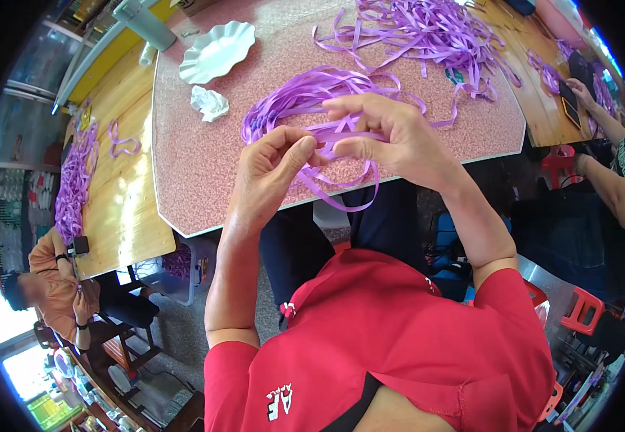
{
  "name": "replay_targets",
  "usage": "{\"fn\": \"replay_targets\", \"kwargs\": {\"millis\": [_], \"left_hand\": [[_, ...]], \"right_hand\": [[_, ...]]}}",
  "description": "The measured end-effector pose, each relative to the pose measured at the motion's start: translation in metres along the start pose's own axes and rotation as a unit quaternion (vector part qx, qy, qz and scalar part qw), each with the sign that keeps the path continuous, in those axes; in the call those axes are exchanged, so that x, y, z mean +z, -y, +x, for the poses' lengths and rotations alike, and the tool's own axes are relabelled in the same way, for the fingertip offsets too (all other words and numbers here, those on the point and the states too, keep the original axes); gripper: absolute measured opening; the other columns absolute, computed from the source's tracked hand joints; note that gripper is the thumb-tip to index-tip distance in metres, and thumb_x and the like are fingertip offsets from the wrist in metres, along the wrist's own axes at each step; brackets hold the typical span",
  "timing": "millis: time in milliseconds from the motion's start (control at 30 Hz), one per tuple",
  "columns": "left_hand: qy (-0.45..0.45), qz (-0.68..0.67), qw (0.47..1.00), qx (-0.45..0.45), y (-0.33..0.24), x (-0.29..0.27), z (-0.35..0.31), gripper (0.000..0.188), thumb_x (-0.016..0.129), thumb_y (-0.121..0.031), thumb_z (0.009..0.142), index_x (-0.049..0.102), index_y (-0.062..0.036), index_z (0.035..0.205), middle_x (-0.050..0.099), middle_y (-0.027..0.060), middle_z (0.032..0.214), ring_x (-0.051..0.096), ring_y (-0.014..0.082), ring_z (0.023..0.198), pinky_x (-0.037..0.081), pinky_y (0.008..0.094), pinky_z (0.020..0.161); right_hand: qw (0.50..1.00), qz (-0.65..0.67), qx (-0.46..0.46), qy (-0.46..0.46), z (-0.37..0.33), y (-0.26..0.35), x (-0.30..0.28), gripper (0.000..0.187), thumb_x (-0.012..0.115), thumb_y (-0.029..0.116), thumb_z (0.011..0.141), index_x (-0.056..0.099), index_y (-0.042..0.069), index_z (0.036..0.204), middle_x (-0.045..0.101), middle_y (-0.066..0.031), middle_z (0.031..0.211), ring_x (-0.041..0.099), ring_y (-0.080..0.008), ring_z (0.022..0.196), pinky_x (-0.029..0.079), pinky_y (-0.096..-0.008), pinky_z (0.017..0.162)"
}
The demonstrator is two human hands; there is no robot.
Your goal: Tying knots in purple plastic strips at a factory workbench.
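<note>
My left hand (273, 169) pinches a flat purple ribbon (361, 135) between thumb and fingertips, just above the table's near edge. The ribbon stretches across to my right hand (402, 137), running in between its thumb and fingers; the index finger stays raised off it. A loop of ribbon (376, 194) hangs below my hands, past the table edge. Right behind them a looped bundle of purple ribbons (291, 93) lies on the pink speckled table (204, 173), with darker purple bits at its left end. What my left fingertips cover is hidden.
A larger tangle of purple ribbons (435, 36) spreads at the far right. A white wavy-edged dish (219, 52) and crumpled white paper (209, 104) lie far left. One person (67, 288) sits at left beside more ribbons (76, 183); another person's arm (608, 115) reaches in at right.
</note>
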State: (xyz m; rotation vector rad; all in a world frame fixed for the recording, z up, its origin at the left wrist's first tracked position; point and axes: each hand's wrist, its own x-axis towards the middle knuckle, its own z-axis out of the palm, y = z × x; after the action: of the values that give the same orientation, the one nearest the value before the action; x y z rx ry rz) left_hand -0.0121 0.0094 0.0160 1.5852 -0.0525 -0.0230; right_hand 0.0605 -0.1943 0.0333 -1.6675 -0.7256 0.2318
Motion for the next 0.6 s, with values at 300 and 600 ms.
{"fn": "replay_targets", "kwargs": {"millis": [300,600], "left_hand": [[-0.042,0.036,0.998,0.033,0.012,0.001,0.007,0.043,0.052,-0.037,0.102,0.065,0.0031,0.096,0.065,0.0059,0.081,0.061,0.0119,0.079,0.047,0.0253,0.074],[-0.046,0.115,0.989,0.077,0.013,0.033,0.011,0.038,0.048,-0.029,0.105,0.058,0.0018,0.085,0.053,0.0026,0.071,0.048,0.0114,0.069,0.042,0.0276,0.062]], "right_hand": [[0.987,-0.100,-0.122,-0.006,-0.003,-0.009,0.005,0.007,0.068,-0.001,0.087,0.069,-0.001,0.094,0.062,-0.0039,0.084,0.059,-0.0089,0.073,0.047,-0.0245,0.061],[0.963,-0.163,-0.215,-0.032,-0.005,-0.015,0.003,0.011,0.070,-0.003,0.083,0.069,-0.001,0.094,0.063,-0.0079,0.084,0.062,-0.0167,0.073,0.049,-0.0284,0.062]]}}
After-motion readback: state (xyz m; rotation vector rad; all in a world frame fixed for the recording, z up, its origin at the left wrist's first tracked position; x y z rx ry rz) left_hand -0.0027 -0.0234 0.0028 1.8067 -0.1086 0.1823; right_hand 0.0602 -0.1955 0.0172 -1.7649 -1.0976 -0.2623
